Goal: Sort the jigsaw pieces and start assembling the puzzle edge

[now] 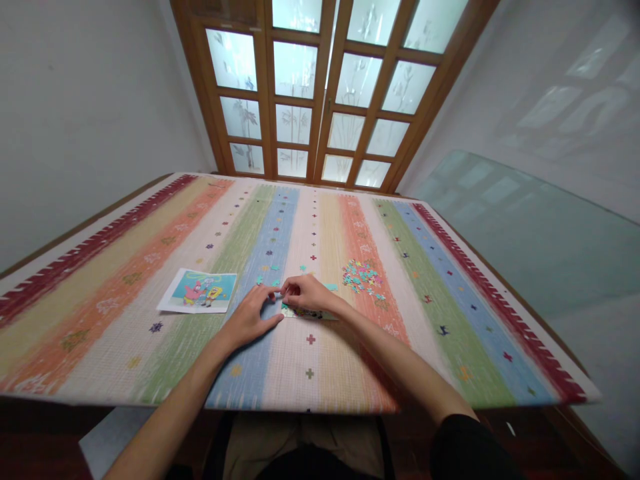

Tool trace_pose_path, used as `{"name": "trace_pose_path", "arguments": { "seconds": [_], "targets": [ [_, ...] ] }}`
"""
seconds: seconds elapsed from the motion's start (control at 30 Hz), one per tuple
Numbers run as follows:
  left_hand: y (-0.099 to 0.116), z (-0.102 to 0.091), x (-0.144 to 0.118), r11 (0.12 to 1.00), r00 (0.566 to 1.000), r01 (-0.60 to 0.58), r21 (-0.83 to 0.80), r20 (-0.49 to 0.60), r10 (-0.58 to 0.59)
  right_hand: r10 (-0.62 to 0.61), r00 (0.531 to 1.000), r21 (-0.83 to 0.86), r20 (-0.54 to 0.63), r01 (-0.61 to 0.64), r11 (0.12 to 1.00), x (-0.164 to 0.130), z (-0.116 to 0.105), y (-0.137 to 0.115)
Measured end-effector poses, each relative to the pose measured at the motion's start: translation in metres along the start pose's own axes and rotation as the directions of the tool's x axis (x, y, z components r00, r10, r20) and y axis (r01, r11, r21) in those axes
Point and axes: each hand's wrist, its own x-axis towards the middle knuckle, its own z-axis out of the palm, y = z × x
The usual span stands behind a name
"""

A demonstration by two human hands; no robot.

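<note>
A wooden-framed door (320, 93) with frosted panes fills the far wall, and before it a wide table is covered by a striped cloth (150, 220) in red, yellow, orange, green and blue bands dotted with small cross marks. A sheet of glass (530, 233) leans or lies off to the right of the table. On the cloth, toward the left, lies a cartoon reference picture (199, 291), flat and well apart from the hands. Right of centre sits a loose heap of puzzle pieces (364, 277), mostly turquoise, with a few strays scattered between it and the hands. The person's left hand (249, 319) rests palm down on the blue stripe, fingers stretched forward and close together, their tips meeting the right hand. The right hand (306, 293) is curled over the partly assembled puzzle (305, 312), its fingertips pinched narrow at a small piece; the piece itself is too tiny to make out clearly. The puzzle lies flat just under and beside that hand.
</note>
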Motion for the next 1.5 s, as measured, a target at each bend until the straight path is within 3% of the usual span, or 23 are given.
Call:
{"name": "trace_pose_path", "arguments": {
  "seconds": [0.43,1.13,1.23,1.5],
  "targets": [
    [-0.004,0.005,0.000,1.000,1.000,-0.017,0.004,-0.004,0.017,-0.071,0.997,-0.165,0.001,0.070,0.984,-0.004,-0.001,-0.009],
    [-0.008,0.005,-0.002,0.992,0.993,-0.116,0.058,0.002,0.116,-0.206,0.977,-0.340,-0.052,0.177,0.924,-0.007,-0.001,-0.002],
    [-0.006,0.004,-0.002,0.988,0.991,-0.133,0.075,0.015,0.132,-0.210,0.975,-0.369,-0.078,0.167,0.914,-0.014,-0.005,-0.002],
    [-0.006,0.005,-0.002,0.985,0.990,-0.143,0.099,0.027,0.140,-0.183,0.983,-0.564,0.023,0.164,0.809,-0.051,-0.001,-0.009]
  ]
}}
